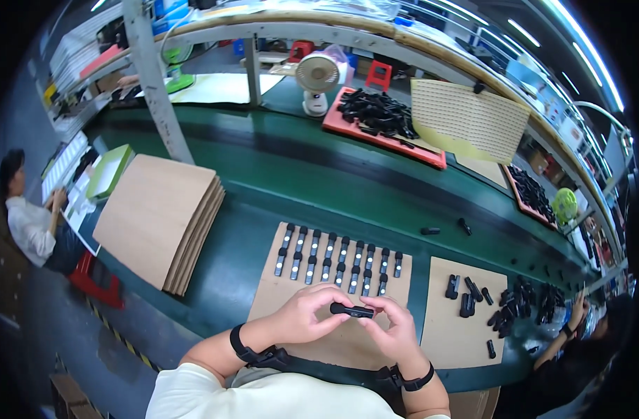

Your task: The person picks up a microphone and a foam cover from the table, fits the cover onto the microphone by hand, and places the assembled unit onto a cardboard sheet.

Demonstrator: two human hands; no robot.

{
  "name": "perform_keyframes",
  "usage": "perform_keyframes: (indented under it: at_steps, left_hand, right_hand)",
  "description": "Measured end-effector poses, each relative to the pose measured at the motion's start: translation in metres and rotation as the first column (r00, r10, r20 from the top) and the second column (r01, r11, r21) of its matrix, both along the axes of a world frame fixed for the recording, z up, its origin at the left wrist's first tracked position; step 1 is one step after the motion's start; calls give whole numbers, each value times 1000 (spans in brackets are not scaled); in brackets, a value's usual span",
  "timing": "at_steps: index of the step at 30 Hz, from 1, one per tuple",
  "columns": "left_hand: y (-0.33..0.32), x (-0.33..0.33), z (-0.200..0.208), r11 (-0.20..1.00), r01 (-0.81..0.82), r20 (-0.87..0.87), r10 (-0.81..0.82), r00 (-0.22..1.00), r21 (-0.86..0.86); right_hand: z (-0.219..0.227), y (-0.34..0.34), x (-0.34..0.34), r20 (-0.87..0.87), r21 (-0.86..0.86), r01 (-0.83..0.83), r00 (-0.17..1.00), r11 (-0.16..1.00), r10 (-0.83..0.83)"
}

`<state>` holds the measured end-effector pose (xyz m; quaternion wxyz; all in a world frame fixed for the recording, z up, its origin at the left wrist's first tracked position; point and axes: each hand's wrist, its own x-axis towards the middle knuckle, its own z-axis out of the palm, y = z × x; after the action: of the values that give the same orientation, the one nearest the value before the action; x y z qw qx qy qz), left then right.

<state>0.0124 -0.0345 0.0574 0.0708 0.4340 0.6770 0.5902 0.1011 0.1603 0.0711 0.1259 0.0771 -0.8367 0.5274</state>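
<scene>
Between my two hands, in front of my chest, is a small black clip-on microphone [352, 311] with a foam-like tip on its left end. The fingers of my left hand [307, 311] pinch that left end. At the other end, my right hand [393, 328] grips it with thumb and fingers. Beyond my hands, two rows of similar microphones [328, 262] lie on a brown cardboard sheet [267, 300], most with a pale round spot on the body. My hands hover over this sheet's near part.
Stacked cardboard sheets [155, 216] stand on the left. To the right, another cardboard sheet [438, 314] carries loose black pieces [518, 304]. A red tray [347, 126] of black parts and a fan [316, 80] are across the green bench [277, 167]. People work on both sides.
</scene>
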Motion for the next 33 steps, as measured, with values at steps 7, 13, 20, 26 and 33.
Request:
perform_keyframes:
  at_steps: [7, 13, 20, 26, 33]
  left_hand:
    - [-7, 6, 7, 993, -106, -380, 117, 918, 49]
    - [-16, 5, 13, 989, -142, -504, 106, 857, -33]
    - [-22, -9, 12, 975, -211, -628, 120, 769, -71]
    - [-44, -43, 8, 929, -359, -618, 231, 751, -89]
    - [-73, -66, 10, 784, -621, -633, 487, 601, 14]
  right_hand:
    - [-7, -1, -6, 88, -207, -91, 990, 974, 111]
    - [-5, -3, -8, 134, -180, -139, 977, 974, 164]
    - [-9, -4, -13, 228, -191, -166, 951, 967, 208]
    - [-5, -2, -18, 229, -223, -154, 951, 963, 206]
    - [-9, 11, -16, 265, -158, -157, 944, 975, 195]
